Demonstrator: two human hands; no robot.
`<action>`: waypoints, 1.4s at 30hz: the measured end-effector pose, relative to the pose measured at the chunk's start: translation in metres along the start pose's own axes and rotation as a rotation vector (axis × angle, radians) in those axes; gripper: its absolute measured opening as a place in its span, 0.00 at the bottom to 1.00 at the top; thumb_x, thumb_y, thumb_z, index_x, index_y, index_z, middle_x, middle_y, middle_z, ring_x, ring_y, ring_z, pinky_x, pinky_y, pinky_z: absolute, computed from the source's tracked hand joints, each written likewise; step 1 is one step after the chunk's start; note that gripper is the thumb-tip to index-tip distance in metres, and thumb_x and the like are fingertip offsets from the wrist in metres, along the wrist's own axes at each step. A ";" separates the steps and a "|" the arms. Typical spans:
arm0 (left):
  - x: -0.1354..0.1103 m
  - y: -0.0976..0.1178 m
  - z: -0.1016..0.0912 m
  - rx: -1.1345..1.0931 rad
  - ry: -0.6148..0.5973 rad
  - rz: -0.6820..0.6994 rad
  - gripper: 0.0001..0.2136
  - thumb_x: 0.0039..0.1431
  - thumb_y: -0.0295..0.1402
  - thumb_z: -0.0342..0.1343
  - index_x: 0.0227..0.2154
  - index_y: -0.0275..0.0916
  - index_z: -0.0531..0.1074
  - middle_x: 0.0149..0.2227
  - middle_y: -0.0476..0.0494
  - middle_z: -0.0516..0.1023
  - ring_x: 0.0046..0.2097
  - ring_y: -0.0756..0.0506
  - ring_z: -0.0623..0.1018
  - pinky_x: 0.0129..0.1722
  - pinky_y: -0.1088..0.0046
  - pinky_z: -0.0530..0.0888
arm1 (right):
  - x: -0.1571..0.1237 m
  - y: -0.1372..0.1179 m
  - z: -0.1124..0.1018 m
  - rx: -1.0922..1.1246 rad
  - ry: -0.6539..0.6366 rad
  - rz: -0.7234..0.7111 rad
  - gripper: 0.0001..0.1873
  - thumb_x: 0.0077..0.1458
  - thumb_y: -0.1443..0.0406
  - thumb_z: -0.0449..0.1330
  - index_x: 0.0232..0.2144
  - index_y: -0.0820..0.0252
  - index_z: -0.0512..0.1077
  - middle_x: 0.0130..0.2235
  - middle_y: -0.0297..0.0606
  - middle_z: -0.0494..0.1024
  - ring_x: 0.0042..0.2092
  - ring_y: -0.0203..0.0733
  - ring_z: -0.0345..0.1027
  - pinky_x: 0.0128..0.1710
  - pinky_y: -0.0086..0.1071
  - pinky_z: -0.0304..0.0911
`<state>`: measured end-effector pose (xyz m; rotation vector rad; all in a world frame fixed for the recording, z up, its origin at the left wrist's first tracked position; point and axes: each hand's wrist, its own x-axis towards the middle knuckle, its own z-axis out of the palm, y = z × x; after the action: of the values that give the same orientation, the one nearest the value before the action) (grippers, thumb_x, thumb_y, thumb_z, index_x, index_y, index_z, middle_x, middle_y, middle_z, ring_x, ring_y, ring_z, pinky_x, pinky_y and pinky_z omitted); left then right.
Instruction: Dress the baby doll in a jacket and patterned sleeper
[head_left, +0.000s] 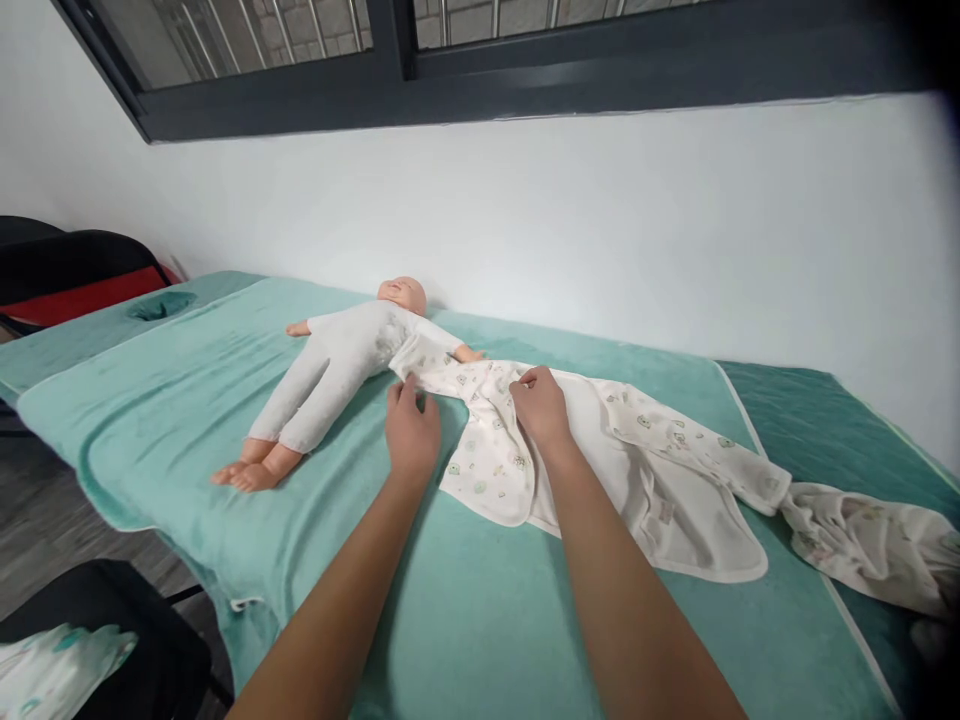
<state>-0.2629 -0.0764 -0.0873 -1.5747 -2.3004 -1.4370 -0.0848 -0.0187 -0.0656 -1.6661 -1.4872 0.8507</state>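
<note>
A white baby shirt (491,465) with small printed figures lies spread open on the green sheet. My left hand (412,425) is closed on the end of its left sleeve, fingers pinched at the cloth. Higher up, near the shirt's left front panel, my right hand (541,405) is closed on the fabric, its fingertips partly hidden. A baby doll (345,345) in a white suit lies on its back to the left, head toward the wall. One sleeve of the shirt touches or overlaps the doll's side near its arm.
A bunched printed garment (874,540) lies at the right, against the shirt's other sleeve. The green sheet (480,620) covers the bed along the white wall. Black chairs (97,265) stand at the left, and a patterned cloth (64,665) rests on a black seat at lower left.
</note>
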 end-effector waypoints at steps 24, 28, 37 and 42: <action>-0.087 0.015 -0.044 -0.183 -0.361 0.290 0.09 0.67 0.35 0.46 0.35 0.41 0.70 0.31 0.47 0.73 0.34 0.47 0.72 0.36 0.68 0.70 | 0.007 0.006 -0.006 0.197 -0.087 -0.157 0.24 0.58 0.57 0.51 0.56 0.55 0.65 0.49 0.37 0.78 0.45 0.41 0.74 0.43 0.32 0.67; -0.079 0.003 -0.044 -0.288 0.092 -0.108 0.10 0.63 0.30 0.48 0.47 0.40 0.64 0.44 0.42 0.72 0.41 0.46 0.74 0.40 0.67 0.73 | -0.003 -0.005 0.016 0.341 -0.276 -0.427 0.29 0.60 0.54 0.54 0.61 0.56 0.61 0.64 0.41 0.65 0.64 0.40 0.59 0.61 0.34 0.56; -0.083 0.009 -0.042 0.090 -0.124 0.415 0.10 0.60 0.24 0.47 0.39 0.40 0.71 0.39 0.41 0.77 0.45 0.40 0.73 0.45 0.61 0.69 | -0.031 0.004 0.027 -0.294 -0.251 -0.536 0.32 0.64 0.57 0.50 0.66 0.65 0.55 0.69 0.50 0.54 0.71 0.47 0.43 0.68 0.43 0.41; -0.080 0.010 -0.040 0.135 -0.204 0.396 0.09 0.60 0.26 0.47 0.36 0.40 0.73 0.36 0.43 0.78 0.41 0.41 0.73 0.43 0.63 0.69 | -0.065 0.007 0.008 -0.450 -0.293 -0.574 0.36 0.63 0.54 0.52 0.68 0.65 0.51 0.71 0.52 0.47 0.71 0.53 0.40 0.67 0.48 0.40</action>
<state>-0.2343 -0.1614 -0.0939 -2.0643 -1.9648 -1.0513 -0.0953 -0.0833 -0.0749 -1.3101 -2.3430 0.4704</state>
